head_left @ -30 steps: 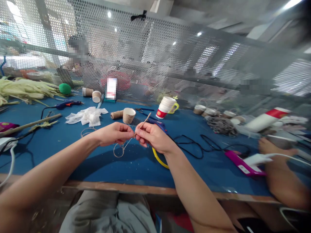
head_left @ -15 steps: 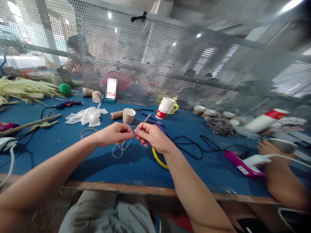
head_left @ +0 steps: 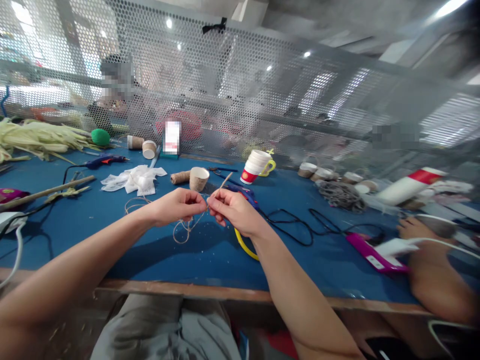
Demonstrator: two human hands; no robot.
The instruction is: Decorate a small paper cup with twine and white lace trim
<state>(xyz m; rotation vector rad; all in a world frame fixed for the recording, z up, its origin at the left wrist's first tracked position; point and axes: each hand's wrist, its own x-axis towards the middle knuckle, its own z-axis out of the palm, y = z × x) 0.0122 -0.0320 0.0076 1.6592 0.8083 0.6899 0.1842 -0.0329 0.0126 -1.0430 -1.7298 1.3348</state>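
My left hand (head_left: 179, 205) and my right hand (head_left: 233, 210) meet above the blue table (head_left: 210, 255), fingertips almost touching. Both pinch a thin jute twine (head_left: 184, 229) that hangs in a small loop under the left hand. A short stiff end of the twine sticks up from my right fingers toward a paper cup (head_left: 198, 178). A yellow curved band (head_left: 244, 245) lies on the table under my right wrist.
Twine spool (head_left: 180, 177), white crumpled wrap (head_left: 134, 180), blue glue gun (head_left: 105, 160) and dry husks (head_left: 37, 137) lie at left. A stack of cups (head_left: 256, 166) and black cable (head_left: 300, 225) at right. Another person's hand (head_left: 416, 229) rests by a pink tool (head_left: 371, 252). Mesh screen behind.
The hanging twine loop has bunched up and shortened slightly. My hands have stayed together in nearly the same place. The other person's hand at right has shifted a little.
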